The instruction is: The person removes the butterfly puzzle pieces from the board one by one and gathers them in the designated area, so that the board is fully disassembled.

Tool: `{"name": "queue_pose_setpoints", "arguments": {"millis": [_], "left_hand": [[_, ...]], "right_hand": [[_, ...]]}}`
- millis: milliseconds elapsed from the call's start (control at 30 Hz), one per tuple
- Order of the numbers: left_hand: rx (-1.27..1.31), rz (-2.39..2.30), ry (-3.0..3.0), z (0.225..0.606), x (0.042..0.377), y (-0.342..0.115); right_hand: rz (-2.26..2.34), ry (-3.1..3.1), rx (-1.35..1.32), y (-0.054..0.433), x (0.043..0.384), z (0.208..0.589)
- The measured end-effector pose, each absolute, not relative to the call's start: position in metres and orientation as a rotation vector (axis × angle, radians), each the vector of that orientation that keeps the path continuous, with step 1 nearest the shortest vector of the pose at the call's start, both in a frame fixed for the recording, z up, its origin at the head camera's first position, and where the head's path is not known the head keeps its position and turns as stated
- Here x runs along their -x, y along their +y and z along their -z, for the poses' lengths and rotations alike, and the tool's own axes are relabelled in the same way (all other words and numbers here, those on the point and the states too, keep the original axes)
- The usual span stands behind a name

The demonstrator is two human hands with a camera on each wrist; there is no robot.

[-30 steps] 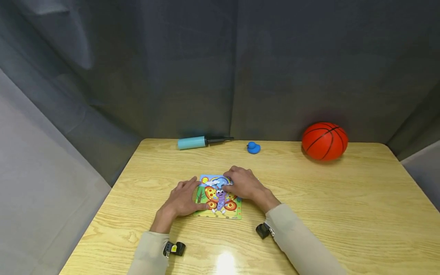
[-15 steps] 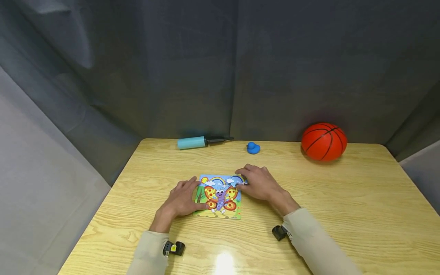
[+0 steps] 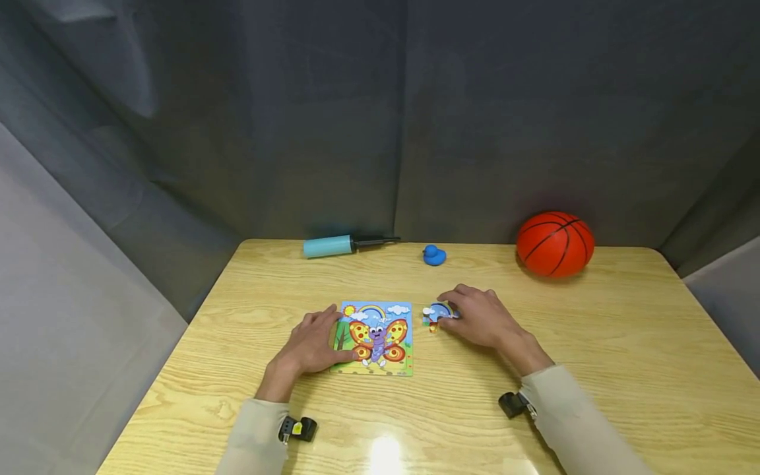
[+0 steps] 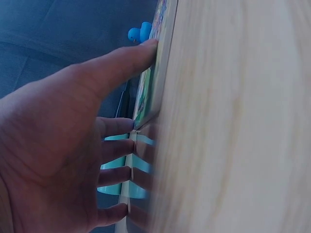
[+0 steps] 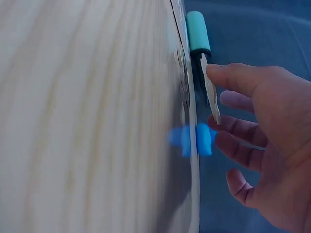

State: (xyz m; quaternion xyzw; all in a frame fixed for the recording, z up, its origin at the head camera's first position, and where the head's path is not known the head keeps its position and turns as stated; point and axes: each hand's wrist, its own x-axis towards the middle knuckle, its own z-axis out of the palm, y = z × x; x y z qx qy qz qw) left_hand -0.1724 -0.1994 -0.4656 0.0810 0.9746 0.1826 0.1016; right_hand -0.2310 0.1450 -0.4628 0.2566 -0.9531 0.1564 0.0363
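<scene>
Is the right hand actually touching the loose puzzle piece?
Touching. The right wrist view shows it: the right hand has its thumb tip against the puzzle piece near one end and a fingertip at the other.

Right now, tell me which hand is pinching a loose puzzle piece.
The right hand: it pinches the rainbow piece, apart from the butterfly puzzle. The left hand instead rests at the puzzle's left edge.

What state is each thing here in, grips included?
Square, colourful butterfly puzzle: flat on the pale wooden table
Thin, rainbow-printed puzzle piece: pinched, raised
Bare left grip: fingers extended, thumb on puzzle
Bare right grip: pinching the piece
Turquoise-and-black cylindrical pump: lying down
Small blue toy duck: upright
Red, black-lined ball: looks inflated
</scene>
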Motion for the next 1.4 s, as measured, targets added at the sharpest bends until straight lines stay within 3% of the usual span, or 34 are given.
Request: {"name": "queue_pose_setpoints", "arguments": {"millis": [800,1400], "left_hand": [[-0.248,-0.544,2.874,0.465,0.173,-0.201],[-0.303,-0.59,2.932,0.466,0.174,-0.19]], "right_hand": [[-0.48,-3.03,-0.742,0.182,0.225,0.465],[-0.642,-3.015,-0.806,0.116,0.224,0.462]]}}
